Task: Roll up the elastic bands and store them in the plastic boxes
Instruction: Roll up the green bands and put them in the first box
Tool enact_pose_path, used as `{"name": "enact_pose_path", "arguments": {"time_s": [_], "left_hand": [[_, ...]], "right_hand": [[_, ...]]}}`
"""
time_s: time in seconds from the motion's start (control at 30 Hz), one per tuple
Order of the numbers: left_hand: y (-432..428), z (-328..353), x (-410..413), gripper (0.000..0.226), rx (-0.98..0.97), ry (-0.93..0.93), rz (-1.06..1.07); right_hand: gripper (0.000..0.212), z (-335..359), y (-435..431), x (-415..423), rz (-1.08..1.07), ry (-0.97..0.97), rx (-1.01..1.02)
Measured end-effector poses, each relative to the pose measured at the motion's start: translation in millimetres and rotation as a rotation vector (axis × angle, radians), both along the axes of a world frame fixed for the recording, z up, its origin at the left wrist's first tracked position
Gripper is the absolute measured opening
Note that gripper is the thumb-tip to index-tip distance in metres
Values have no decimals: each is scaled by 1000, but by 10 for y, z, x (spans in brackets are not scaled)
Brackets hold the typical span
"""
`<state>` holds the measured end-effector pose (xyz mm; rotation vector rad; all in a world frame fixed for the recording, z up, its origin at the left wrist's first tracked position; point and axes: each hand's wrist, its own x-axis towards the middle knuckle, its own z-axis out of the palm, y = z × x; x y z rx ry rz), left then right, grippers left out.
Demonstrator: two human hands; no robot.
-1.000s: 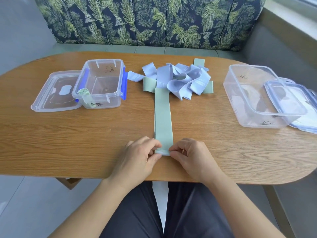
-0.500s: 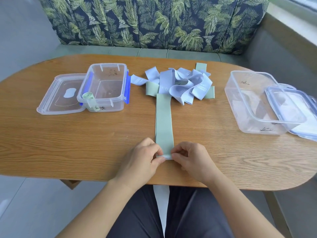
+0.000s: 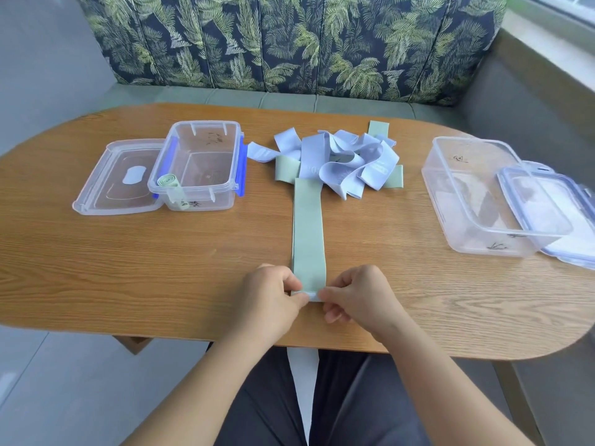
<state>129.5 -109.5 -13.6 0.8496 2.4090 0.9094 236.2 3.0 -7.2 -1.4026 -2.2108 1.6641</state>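
Note:
A pale green elastic band (image 3: pixel 307 230) lies flat down the middle of the wooden table (image 3: pixel 128 268), its far end under a heap of lilac bands (image 3: pixel 341 159). My left hand (image 3: pixel 270 297) and my right hand (image 3: pixel 360 294) pinch its near end, which is curled into a small first turn. To the left stands an open clear plastic box (image 3: pixel 196 165) with a rolled green band (image 3: pixel 170 188) leaning in its near corner. A larger clear box (image 3: pixel 476 201) stands to the right.
The left box's lid (image 3: pixel 116 178) lies flat beside it. A blue-rimmed lid (image 3: pixel 544 204) leans on the right box. More green bands (image 3: pixel 378 128) poke out behind the heap. A leaf-patterned sofa back (image 3: pixel 289 43) runs behind the table.
The near end of the green band has been folded over into a small roll between my fingers. The camera has tilted slightly; the boxes and the heap have not moved.

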Motion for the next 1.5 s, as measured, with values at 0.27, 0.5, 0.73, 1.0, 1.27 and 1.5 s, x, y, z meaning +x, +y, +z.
{"name": "enact_pose_path", "arguments": {"time_s": [0.27,0.5,0.73,1.0,1.27,1.5], "left_hand": [[-31,20,-22,16,-31,-17,-13],[-60,7,53,17,-2,30,40],[-59,29,-20,16,-17,-82,41],[-81,24,-67,17,-3,-115,28],[-99,-18,-20,11,19,189,-162],[-100,-32,-119,16,-11,299,-335]], "right_hand": [[10,-4,-33,10,7,14,15],[9,-14,-71,18,-35,30,19],[10,-17,-98,-11,-13,29,64],[12,-28,-108,-5,-8,19,81],[17,-42,-76,-37,3,-51,117],[21,-66,-58,-49,0,-101,264]]}}
